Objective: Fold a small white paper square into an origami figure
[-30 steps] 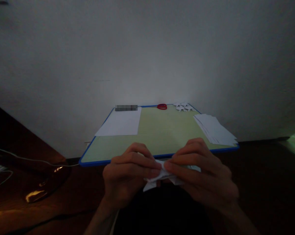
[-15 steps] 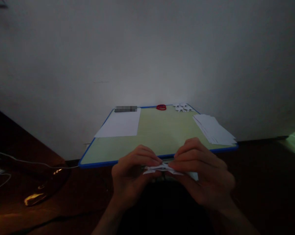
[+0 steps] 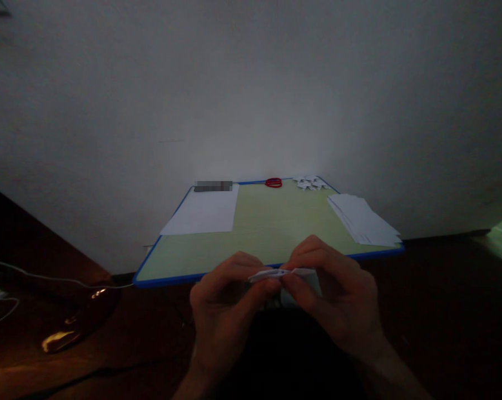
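Observation:
A small piece of folded white paper point(image 3: 271, 274) is held up between both hands, just in front of the table's near edge. My left hand point(image 3: 229, 300) pinches its left part, thumb below and fingers above. With thumb and fingertips, my right hand point(image 3: 334, 294) grips the middle and right part. The paper's exact folds are partly hidden by the fingers. Below the right fingers a pale flat shape shows, too dim to name.
The table point(image 3: 276, 233) has a blue rim. On it lie a large white sheet point(image 3: 204, 214), a dark blurred-out object point(image 3: 213, 186), red-handled scissors point(image 3: 273, 183), several folded paper pieces point(image 3: 311, 183) and a paper stack point(image 3: 363, 219). A white cable point(image 3: 67, 279) runs at left.
The folded paper has tilted and turned in my hands, now showing a flatter face. My right hand has shifted slightly left, its thumb now visible at the paper's near edge.

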`<state>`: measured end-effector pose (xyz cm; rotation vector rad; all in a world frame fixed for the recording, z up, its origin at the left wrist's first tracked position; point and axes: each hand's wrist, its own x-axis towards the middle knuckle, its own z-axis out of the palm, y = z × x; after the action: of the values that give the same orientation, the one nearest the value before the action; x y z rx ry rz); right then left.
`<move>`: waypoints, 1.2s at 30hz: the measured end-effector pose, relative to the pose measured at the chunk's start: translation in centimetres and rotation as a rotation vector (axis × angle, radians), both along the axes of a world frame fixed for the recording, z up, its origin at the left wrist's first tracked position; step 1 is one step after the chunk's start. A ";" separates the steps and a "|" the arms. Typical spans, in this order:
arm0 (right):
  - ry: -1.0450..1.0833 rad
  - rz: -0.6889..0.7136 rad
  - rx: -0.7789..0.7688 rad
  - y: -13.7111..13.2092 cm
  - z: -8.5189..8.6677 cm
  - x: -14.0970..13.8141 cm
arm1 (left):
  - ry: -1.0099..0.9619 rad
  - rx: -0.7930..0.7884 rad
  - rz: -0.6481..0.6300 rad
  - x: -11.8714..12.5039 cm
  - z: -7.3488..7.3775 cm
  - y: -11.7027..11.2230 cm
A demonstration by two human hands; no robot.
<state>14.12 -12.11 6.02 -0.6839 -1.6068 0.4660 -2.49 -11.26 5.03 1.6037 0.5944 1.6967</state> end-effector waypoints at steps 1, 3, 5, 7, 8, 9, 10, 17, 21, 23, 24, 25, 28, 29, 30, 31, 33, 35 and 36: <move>0.013 0.007 -0.033 0.1 0.0 0.1 | 0.013 -0.016 0.007 -0.1 0.0 0.0; 0.030 0.014 -0.094 0.3 -0.2 0.2 | 0.050 -0.046 0.049 -0.2 0.1 -0.1; 0.036 0.012 -0.125 0.7 -0.4 0.2 | 0.087 -0.072 0.095 -0.4 0.0 0.0; 0.047 0.014 -0.144 1.1 -0.7 0.2 | 0.103 -0.091 0.118 -0.6 -0.2 0.1; 0.053 0.018 -0.152 1.2 -0.9 0.2 | 0.099 -0.092 0.116 -0.6 -0.3 0.3; 0.057 0.024 -0.159 1.3 -1.0 0.2 | 0.086 -0.086 0.114 -0.7 -0.4 0.4; 0.057 0.029 -0.164 1.4 -1.2 0.1 | 0.072 -0.078 0.110 -0.7 -0.6 0.6; 0.000 0.046 -0.116 1.4 -1.0 0.4 | 0.034 -0.024 0.107 -1.0 -0.7 1.0; -0.013 0.043 -0.102 1.6 -0.8 0.7 | 0.088 -0.035 0.093 -1.2 -0.4 1.1; 0.023 0.052 -0.055 1.9 -1.0 0.8 | 0.119 -0.028 0.090 -1.2 -0.1 1.0; 0.049 0.068 -0.020 2.0 -1.1 0.8 | 0.124 -0.006 0.092 -1.2 0.1 1.0; 0.077 0.091 0.018 2.2 -1.3 0.8 | 0.124 0.031 0.095 -1.1 0.3 0.8; 0.134 0.165 0.133 2.4 -1.9 0.9 | 0.124 0.193 0.086 -1.0 0.9 0.3; 0.142 0.182 0.166 2.4 -2.0 0.9 | 0.126 0.242 0.082 -1.0 1.1 0.1; 0.146 0.194 0.198 2.4 -2.1 0.8 | 0.130 0.279 0.080 -1.0 1.3 0.0; 0.151 0.201 0.223 2.4 -2.2 0.8 | 0.136 0.306 0.081 -1.0 1.4 -0.2; 0.164 0.208 0.246 2.3 -2.3 0.7 | 0.150 0.340 0.085 -1.0 1.8 -0.3; 0.171 0.213 0.246 2.3 -2.4 0.7 | 0.166 0.379 0.081 -1.1 2.0 -0.4; 0.169 0.218 0.243 2.3 -2.4 0.6 | 0.172 0.400 0.076 -1.2 2.2 -0.4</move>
<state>14.75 -9.82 3.65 -0.2801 -1.5518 0.4637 -3.64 -11.68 7.21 2.0464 0.4193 1.8286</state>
